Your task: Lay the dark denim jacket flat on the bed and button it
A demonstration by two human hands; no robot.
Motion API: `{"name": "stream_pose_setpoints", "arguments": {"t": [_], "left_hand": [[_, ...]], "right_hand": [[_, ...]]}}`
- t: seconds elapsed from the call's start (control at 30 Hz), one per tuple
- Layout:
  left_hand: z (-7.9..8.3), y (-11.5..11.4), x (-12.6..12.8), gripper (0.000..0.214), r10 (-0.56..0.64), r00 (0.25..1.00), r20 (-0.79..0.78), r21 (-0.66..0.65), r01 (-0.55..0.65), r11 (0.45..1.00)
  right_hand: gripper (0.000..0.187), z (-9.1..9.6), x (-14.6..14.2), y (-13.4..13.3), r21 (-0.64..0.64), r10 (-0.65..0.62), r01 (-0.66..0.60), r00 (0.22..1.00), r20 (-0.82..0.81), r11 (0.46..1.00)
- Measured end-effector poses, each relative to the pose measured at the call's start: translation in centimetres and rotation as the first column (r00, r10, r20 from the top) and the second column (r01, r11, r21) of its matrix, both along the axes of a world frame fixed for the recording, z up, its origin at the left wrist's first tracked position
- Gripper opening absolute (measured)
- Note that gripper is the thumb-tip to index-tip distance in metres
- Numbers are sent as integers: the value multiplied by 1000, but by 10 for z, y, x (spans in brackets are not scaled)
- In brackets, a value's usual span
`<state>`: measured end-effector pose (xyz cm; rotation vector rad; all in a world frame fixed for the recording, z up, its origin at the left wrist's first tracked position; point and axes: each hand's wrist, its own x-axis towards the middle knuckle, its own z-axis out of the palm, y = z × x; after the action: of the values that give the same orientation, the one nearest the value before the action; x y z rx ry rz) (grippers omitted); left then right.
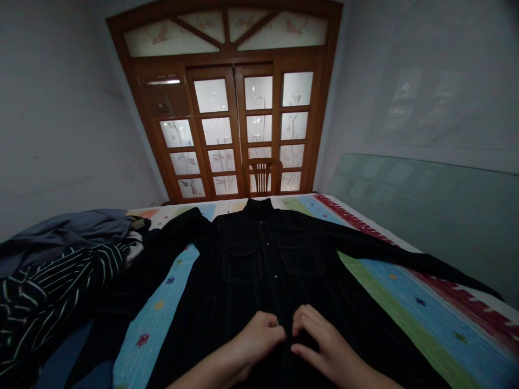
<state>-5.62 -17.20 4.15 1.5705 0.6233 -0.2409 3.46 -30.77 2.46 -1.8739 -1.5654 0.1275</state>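
Observation:
A black denim-style jacket (243, 292) lies spread out front side up, its collar pointing away from me and its sleeves reaching out to both sides. Metal buttons run down its middle, with a flap pocket on each side. Low on the front, left of the button strip, my left hand (259, 337) has its fingers curled closed; anything in them is hidden. Just across the strip, my right hand (324, 343) is over the jacket with curved fingers and the thumb apart, and no object shows between them.
Under the jacket is a bed with a colourful striped sheet (389, 292). Heaped at the left are a striped black garment (77, 275) and a grey cloth (81, 221). A pale green headboard (405, 189) borders the right. Beyond stand a wooden chair (262, 175) and glazed wooden doors (237, 124).

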Motion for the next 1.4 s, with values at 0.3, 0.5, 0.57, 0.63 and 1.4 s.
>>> {"name": "stream_pose_setpoints", "arguments": {"t": [0.3, 0.5, 0.57, 0.63, 1.4], "left_hand": [[-4, 0, 4, 7, -92, 993, 72, 177, 78, 981], [-8, 0, 0, 13, -206, 975, 79, 539, 132, 832], [-8, 0, -2, 12, -222, 970, 95, 524, 141, 840], [-9, 2, -2, 9, -228, 967, 115, 485, 146, 862], [1, 7, 8, 11, -269, 960, 82, 52, 265, 963]], "right_hand": [[16, -10, 2, 6, -61, -57, 47, 984, -168, 997], [21, -10, 0, 6, -135, -89, 78, 993, -73, 988], [20, -10, -1, 6, -139, -82, 75, 996, -43, 987], [19, -11, -1, 6, -139, -75, 71, 997, -25, 988], [14, -4, 17, 6, -117, -19, -3, 982, -188, 993]]}}
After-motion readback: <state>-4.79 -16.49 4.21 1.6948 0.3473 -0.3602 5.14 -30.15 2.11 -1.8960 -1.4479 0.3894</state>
